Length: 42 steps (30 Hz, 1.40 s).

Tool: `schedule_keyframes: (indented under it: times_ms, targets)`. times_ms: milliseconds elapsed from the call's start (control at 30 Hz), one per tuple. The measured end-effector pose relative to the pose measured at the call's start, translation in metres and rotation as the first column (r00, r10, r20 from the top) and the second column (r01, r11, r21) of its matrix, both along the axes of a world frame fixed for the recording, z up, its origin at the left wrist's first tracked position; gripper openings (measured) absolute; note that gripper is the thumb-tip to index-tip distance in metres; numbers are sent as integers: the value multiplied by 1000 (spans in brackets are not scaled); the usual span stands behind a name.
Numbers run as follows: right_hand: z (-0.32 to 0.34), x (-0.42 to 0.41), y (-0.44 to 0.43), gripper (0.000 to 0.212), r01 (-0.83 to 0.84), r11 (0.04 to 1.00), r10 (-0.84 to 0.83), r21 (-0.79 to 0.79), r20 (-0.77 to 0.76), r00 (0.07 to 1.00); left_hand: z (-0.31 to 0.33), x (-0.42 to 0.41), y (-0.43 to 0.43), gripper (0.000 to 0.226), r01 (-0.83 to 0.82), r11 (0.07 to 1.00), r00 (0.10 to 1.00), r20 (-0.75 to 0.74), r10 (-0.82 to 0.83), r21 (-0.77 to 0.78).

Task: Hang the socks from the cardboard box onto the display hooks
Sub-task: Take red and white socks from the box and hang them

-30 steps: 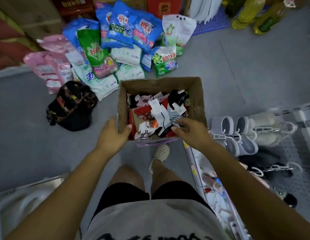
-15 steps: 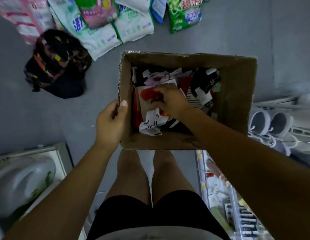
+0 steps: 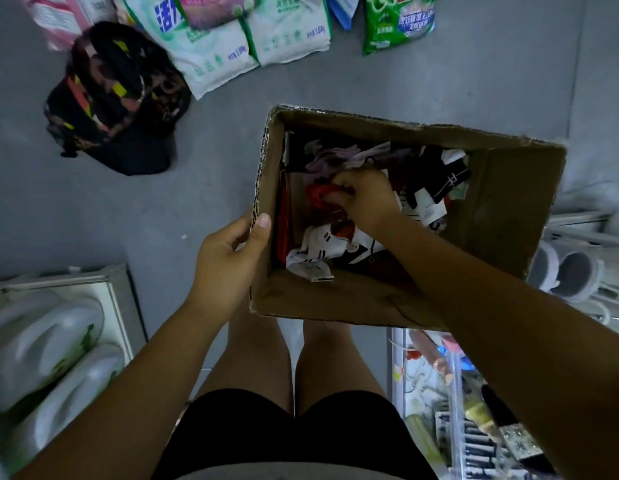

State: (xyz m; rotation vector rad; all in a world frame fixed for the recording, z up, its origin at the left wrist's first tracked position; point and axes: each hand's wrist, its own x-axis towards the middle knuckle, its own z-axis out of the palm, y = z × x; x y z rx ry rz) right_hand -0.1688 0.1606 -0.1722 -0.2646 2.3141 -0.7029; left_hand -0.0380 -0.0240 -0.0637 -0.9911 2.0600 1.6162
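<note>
Socks (image 3: 339,216) heaped loose inside cardboard box (image 3: 502,209), box held up above grey floor (image 3: 370,77), over the knees. Mix in there: red sock (image 3: 320,197) mid-pile, white striped pair (image 3: 316,259) at near side, black pair with card label (image 3: 436,185) toward far right, pale purple ones (image 3: 339,161) at back. Right hand (image 3: 366,199) down in the box, fingers curled tight on red sock, pinching it. Left hand (image 3: 228,265) clamped on box's left wall, thumb over the rim, fingers on the outside. Dark patterned bag (image 3: 117,98) on floor far left, well apart from box. Detergent bags (image 3: 252,39) along top edge. Grey slippers on display hooks (image 3: 574,275) just right of box. White shelf (image 3: 58,341) lower left with pale packaged goods, blurred.
</note>
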Motion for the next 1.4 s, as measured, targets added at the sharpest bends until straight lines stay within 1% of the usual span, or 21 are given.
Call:
schedule_keyframes:
  times_ms: [67,100,133,200,233,300,333,400,433,500,567,600,667,733,833,933,1000,1067,1267,1300,1400]
  targets:
    - [21,-1,8,18,109,991,-106,-78,31,994,3,-1,-4,39,-8,1000,999,49,7,20]
    - [32,-2,11,19,176,976,-171,-128,50,984,6,-1,-4,38,-18,1000,998,57,19,-7]
    - [48,-2,13,15,255,949,-240,-183,104,965,9,-2,-5,37,-29,996,999,37,32,-79]
    - [80,0,15,3,406,874,-352,-266,230,907,16,-3,-5,33,-69,962,994,-99,44,-264]
    - [94,3,16,6,471,831,-392,-295,290,873,23,-5,-2,30,-93,943,982,-187,33,-320]
    - [120,9,17,15,576,756,-447,-309,399,801,38,-9,7,31,-98,934,951,-308,-14,-344]
    - [132,12,17,19,619,724,-459,-304,457,762,45,-13,12,35,-62,945,944,-326,-48,-320]
    - [152,20,18,26,687,669,-466,-283,560,685,56,-21,23,52,64,980,961,-252,-112,-191]
    - [157,25,19,29,714,645,-458,-273,609,647,60,-26,27,62,117,990,976,-178,-129,-76]
    - [162,35,21,37,751,606,-423,-264,692,585,63,-36,32,71,86,983,996,-21,-84,160]
    - [158,44,23,43,752,609,-401,-251,721,565,61,-39,31,56,-4,956,993,111,-30,293]
    - [155,47,24,42,758,608,-400,-237,733,550,60,-37,31,47,-37,942,988,153,-16,334]
    - [147,52,30,36,783,588,-402,-206,765,503,55,-31,31,32,-105,924,979,201,31,368]
    - [137,53,36,34,790,583,-433,-192,749,501,50,-24,30,25,-178,928,969,221,107,328]
    - [108,48,45,23,763,635,-604,-121,538,588,40,-17,26,30,-242,947,954,228,193,210]
    - [70,31,51,28,834,548,-734,-58,444,513,35,-12,24,33,-190,973,960,231,156,131]
    - [50,17,48,35,847,530,-777,-49,371,508,35,-12,26,32,-134,988,966,230,114,74]
    - [31,6,39,37,833,550,-774,-57,338,535,33,-14,30,33,-123,991,970,217,108,58]
    - [-22,-11,31,40,706,706,-682,53,321,657,25,-13,43,53,-78,994,980,187,63,75]
    - [-27,-12,33,42,691,720,-672,69,320,668,23,-13,45,55,-72,995,981,184,58,67]
    - [-28,-9,38,41,695,710,-685,114,338,645,23,-14,47,63,-77,996,980,188,68,43]
